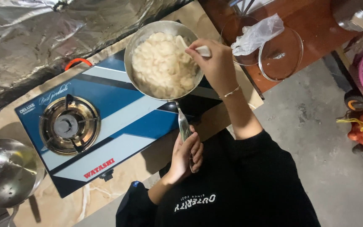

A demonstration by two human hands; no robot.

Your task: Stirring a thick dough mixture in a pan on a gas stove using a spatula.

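Nearest to me, my left hand (185,153) is closed around the end of the pan's handle (184,124), fingers curled over the metal. The handle runs straight away from my body, so its long axis points from my left hand up to the pan (136,44) itself, which sits on the right-hand burner of the blue two-burner gas stove (118,122) on the bench (118,176). The pan is full of pale, flat slices of food (162,65).

Beyond that, my right hand (215,63) is over the pan's far right rim, fingers pinched shut on the handle of a white utensil (203,51) whose working end dips into the slices. So the right hand is the one at the food; the left only steadies the pan from the near side.

To the left, the other burner (69,125) stands bare. Past the pan, on the reddish surface, lies a glass lid (288,63) with a crumpled clear plastic bag (255,35) on it.
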